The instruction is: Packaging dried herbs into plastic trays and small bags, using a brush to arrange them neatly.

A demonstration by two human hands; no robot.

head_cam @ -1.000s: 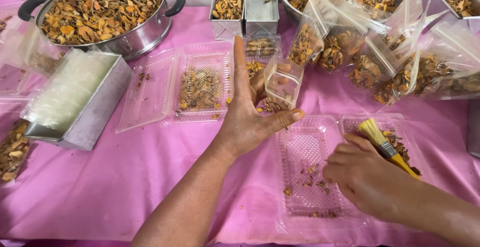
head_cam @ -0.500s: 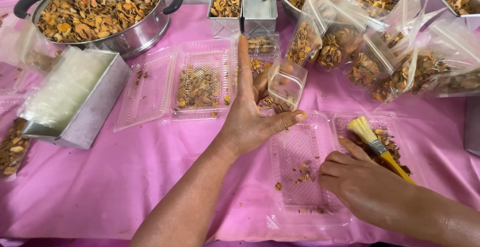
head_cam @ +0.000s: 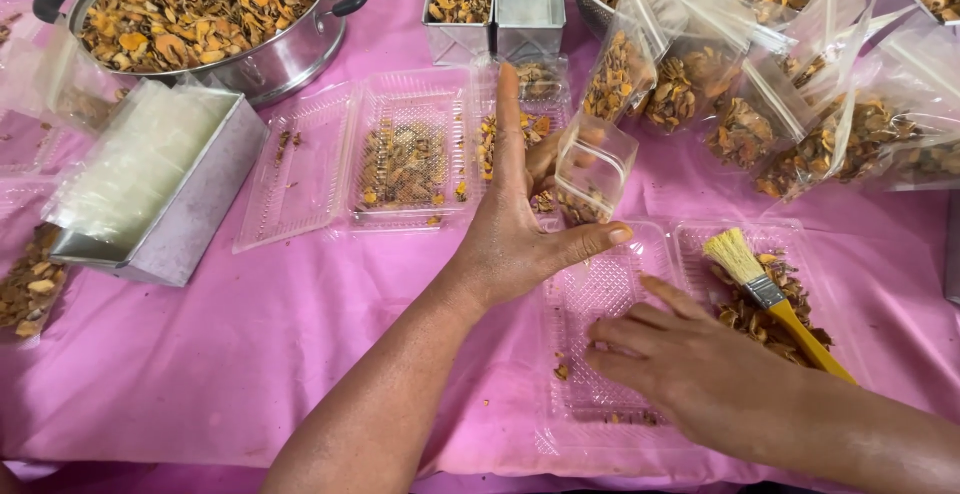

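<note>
- We're over a table under a pink cloth (head_cam: 250,354), crowded with dried orange-brown pieces.
- Our left hand (head_cam: 520,234) stretches forward, forefinger straight, thumb and fingers gripping a small clear bag (head_cam: 592,169) above the nearer tray.
- Our right hand (head_cam: 690,364) lies flat, fingers open and spread, pressing the clear hinged tray (head_cam: 590,299), gripping nothing.
- One yellow-handled brush (head_cam: 770,299) rests in that tray's right half.
- We count two hinged trays, one big steel pot (head_cam: 200,14), and two small steel tins (head_cam: 495,4) at the back.
</note>
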